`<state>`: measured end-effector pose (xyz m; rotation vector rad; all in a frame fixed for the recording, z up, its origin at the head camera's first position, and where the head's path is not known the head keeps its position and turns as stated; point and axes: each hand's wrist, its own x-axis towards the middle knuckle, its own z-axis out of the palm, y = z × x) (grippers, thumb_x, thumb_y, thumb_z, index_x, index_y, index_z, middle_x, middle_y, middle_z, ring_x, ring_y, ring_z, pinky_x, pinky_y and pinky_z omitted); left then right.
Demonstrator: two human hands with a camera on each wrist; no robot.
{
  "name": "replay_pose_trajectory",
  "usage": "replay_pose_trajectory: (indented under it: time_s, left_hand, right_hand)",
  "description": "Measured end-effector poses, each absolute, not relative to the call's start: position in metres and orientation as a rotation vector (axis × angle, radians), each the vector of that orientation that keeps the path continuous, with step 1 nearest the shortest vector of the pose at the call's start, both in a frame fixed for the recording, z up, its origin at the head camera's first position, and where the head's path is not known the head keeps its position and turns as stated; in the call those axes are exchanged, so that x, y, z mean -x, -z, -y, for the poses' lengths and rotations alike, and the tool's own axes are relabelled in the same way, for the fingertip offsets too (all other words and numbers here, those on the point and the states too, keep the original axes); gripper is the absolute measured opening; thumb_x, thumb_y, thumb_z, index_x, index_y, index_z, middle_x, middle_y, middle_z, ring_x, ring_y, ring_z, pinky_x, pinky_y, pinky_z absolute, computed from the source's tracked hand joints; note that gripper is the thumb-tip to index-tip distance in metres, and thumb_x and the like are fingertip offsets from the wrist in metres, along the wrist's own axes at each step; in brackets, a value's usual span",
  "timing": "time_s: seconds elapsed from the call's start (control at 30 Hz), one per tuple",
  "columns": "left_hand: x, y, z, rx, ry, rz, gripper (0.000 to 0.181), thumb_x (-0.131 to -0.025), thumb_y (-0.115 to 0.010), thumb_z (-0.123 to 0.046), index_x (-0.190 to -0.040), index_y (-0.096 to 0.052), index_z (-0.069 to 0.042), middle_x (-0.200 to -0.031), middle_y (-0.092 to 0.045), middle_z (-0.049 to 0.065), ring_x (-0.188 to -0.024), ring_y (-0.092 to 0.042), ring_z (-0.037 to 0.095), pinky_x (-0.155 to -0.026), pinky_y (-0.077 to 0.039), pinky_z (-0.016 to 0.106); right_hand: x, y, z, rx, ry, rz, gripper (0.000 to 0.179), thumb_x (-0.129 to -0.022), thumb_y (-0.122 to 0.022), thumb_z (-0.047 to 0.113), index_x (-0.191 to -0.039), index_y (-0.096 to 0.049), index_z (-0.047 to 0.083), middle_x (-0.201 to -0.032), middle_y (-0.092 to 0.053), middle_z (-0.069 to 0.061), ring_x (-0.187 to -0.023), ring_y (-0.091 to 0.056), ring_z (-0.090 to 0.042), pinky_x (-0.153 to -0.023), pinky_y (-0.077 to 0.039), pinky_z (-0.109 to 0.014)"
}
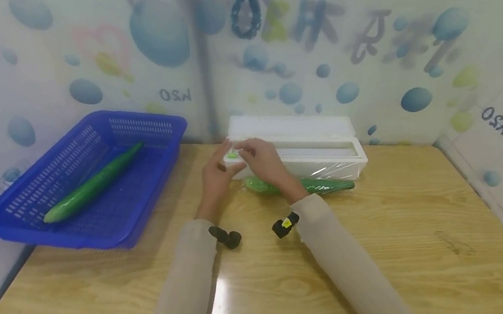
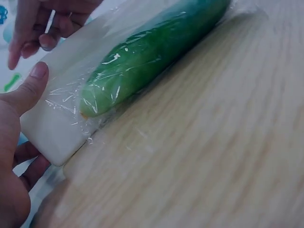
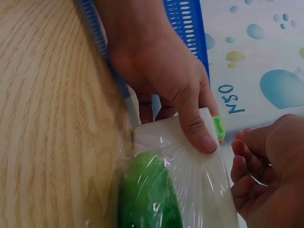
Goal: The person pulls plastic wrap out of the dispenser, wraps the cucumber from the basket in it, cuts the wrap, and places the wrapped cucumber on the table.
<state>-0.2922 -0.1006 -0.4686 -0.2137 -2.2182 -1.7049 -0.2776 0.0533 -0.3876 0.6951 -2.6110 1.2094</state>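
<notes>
My left hand (image 1: 215,182) holds the left end of a white cling film dispenser (image 1: 298,164), its thumb on the front face in the right wrist view. By the dispenser's upper edge at that end sits a small green slider (image 3: 218,128). Over the same end is my right hand (image 1: 265,161), fingers bent and apart from the slider (image 2: 13,82) in the left wrist view; nothing shows in its grasp. A cucumber (image 2: 142,57) lies along the dispenser's front under clear film (image 2: 61,107). The right forearm hides part of it in the head view.
A blue plastic basket (image 1: 143,210) stands at the left with another cucumber (image 1: 93,184) inside. The dispenser's white lid (image 1: 290,124) is raised toward the patterned wall (image 1: 242,94) behind. All this rests on a wood-grain table (image 1: 413,241).
</notes>
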Motion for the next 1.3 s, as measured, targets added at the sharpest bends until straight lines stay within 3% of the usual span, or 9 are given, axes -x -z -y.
replay_pose_trajectory:
  time_s: [0.13, 0.3, 0.77, 1.07, 1.3]
  left_hand:
    - [0.289, 0.464, 0.102, 0.182, 1.684, 2.237, 0.057, -0.076, -0.081, -0.029, -0.130, -0.060, -0.028, -0.137, -0.049, -0.019, -0.060, -0.040, 0.016, -0.055, -0.038, 0.022]
    - [0.290, 0.465, 0.104, 0.204, 1.668, 2.246, 0.055, -0.077, -0.081, -0.026, -0.129, -0.061, -0.026, -0.137, -0.050, -0.018, -0.061, -0.044, 0.015, -0.058, -0.041, 0.022]
    - [0.289, 0.463, 0.102, 0.222, 1.684, 2.233, 0.053, -0.079, -0.079, -0.017, -0.129, -0.061, -0.022, -0.137, -0.051, -0.015, -0.056, -0.041, 0.014, -0.053, -0.040, 0.021]
    - [0.289, 0.463, 0.102, 0.174, 1.625, 2.293, 0.055, -0.078, -0.080, -0.027, -0.129, -0.060, -0.031, -0.138, -0.048, -0.020, -0.061, -0.047, 0.016, -0.055, -0.041, 0.024]
    - [0.288, 0.462, 0.102, 0.191, 1.586, 2.295, 0.056, -0.077, -0.080, -0.032, -0.129, -0.061, -0.028, -0.139, -0.048, -0.016, -0.060, -0.047, 0.016, -0.055, -0.040, 0.024]
  right_hand:
    - [0.282, 0.389, -0.048, -0.651, -1.160, 2.693, 0.026, -0.095, -0.060, 0.018, -0.117, -0.066, 0.006, -0.087, -0.064, -0.006, -0.073, -0.057, -0.019, -0.062, -0.048, -0.030]
    - [0.284, 0.392, -0.043, -0.584, -1.009, 2.759, 0.026, -0.093, -0.063, 0.026, -0.114, -0.069, 0.013, -0.082, -0.062, 0.001, -0.068, -0.054, -0.014, -0.054, -0.044, -0.027]
    - [0.284, 0.388, -0.035, -0.424, -0.801, 2.914, 0.023, -0.096, -0.058, 0.028, -0.114, -0.069, 0.018, -0.110, -0.067, 0.002, -0.090, -0.062, -0.014, -0.068, -0.051, -0.029]
    - [0.280, 0.388, -0.036, -0.453, -0.534, 2.940, 0.025, -0.100, -0.051, 0.028, -0.116, -0.067, 0.017, -0.105, -0.060, 0.002, -0.083, -0.059, -0.015, -0.064, -0.052, -0.033]
    - [0.279, 0.388, -0.039, -0.445, -0.454, 2.933, 0.025, -0.100, -0.050, 0.028, -0.115, -0.067, 0.018, -0.105, -0.059, 0.002, -0.088, -0.060, -0.017, -0.067, -0.053, -0.037]
